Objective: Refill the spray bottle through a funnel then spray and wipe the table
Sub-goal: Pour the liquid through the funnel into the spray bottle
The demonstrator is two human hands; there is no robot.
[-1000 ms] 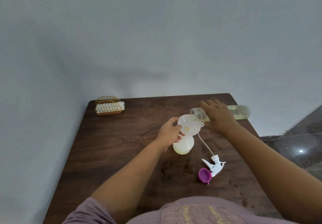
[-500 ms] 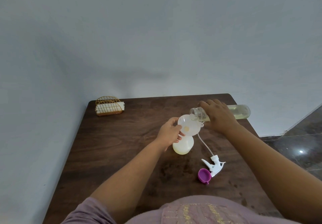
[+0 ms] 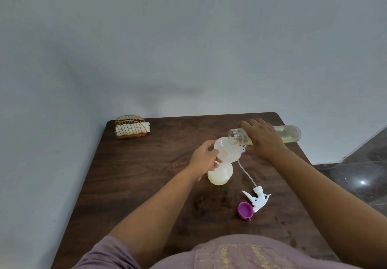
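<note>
Head view: left hand (image 3: 204, 160) pinching funnel (image 3: 227, 151) rim atop spray bottle (image 3: 220, 174), mid-table; right hand (image 3: 265, 141) wrapped around tilted refill bottle (image 3: 288, 134). Pour slowly; keep mouth over funnel centre.

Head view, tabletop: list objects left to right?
Wire napkin holder → left hand → funnel on the spray bottle → purple cap → spray trigger head → right hand → tilted refill bottle.
</note>
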